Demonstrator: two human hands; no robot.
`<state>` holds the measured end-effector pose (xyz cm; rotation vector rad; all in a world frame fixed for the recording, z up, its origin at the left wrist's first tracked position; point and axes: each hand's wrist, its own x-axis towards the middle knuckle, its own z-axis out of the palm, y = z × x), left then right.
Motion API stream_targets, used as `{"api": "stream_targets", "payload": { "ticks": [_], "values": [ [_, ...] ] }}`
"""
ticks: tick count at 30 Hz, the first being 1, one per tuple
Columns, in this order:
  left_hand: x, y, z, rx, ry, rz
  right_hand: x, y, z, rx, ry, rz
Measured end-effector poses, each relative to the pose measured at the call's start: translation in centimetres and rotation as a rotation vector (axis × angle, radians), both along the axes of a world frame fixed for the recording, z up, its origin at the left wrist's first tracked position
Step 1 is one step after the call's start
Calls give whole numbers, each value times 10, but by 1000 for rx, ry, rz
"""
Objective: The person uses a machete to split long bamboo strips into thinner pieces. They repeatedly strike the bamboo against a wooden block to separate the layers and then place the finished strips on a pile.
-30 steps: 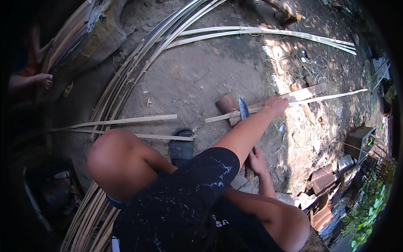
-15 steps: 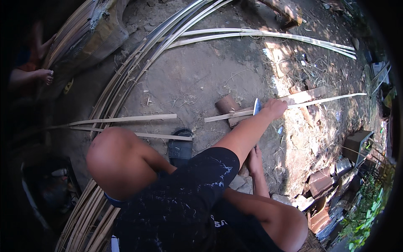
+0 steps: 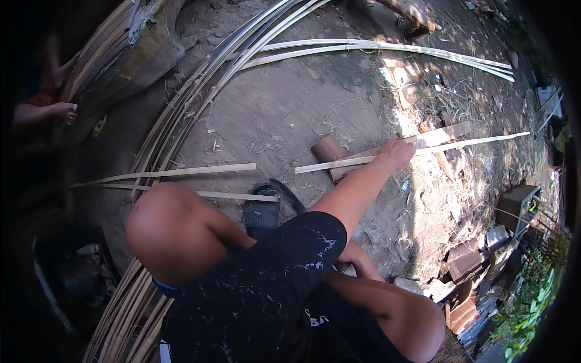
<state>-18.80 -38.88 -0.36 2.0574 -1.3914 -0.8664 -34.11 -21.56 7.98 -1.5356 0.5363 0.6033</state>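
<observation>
My left arm reaches across to the right, its hand (image 3: 397, 155) closed around a long pale bamboo strip (image 3: 478, 141). That strip lies along a flat wooden board (image 3: 445, 134), which rests by a short brown block (image 3: 327, 149). Below my left forearm is my right hand (image 3: 356, 256), largely covered by the black sleeve. It grips a knife whose handle is mostly hidden; the dark curved blade (image 3: 289, 196) shows left of the sleeve, beside my black slipper (image 3: 261, 215).
Two more strips (image 3: 212, 170) lie left of the slipper. A long bundle of bamboo strips (image 3: 181, 115) curves over the ground. Bricks and rubble (image 3: 463, 260) lie at the right. Another person's foot (image 3: 65, 112) shows at the far left.
The knife has swung left and toward me, from the strip near my left hand to beside the slipper. My right hand has drawn back under the sleeve; my left hand stays on the strip.
</observation>
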Motion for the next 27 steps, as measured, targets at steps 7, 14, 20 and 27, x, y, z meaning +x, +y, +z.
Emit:
{"api": "stream_targets", "payload": {
  "ticks": [7, 14, 20, 27],
  "values": [
    [1, 1, 1, 46, 21, -43, -6, -9, -7, 37, -28, -61],
    [1, -5, 3, 25, 1, -83, -29, -17, -53, 299, -7, -826],
    [92, 35, 64, 129, -539, -652, -50, -40, -58, 156, 67, -874],
    [197, 242, 103, 498, -429, -687, -44, -27, -67, 134, 17, -914]
  ]
}}
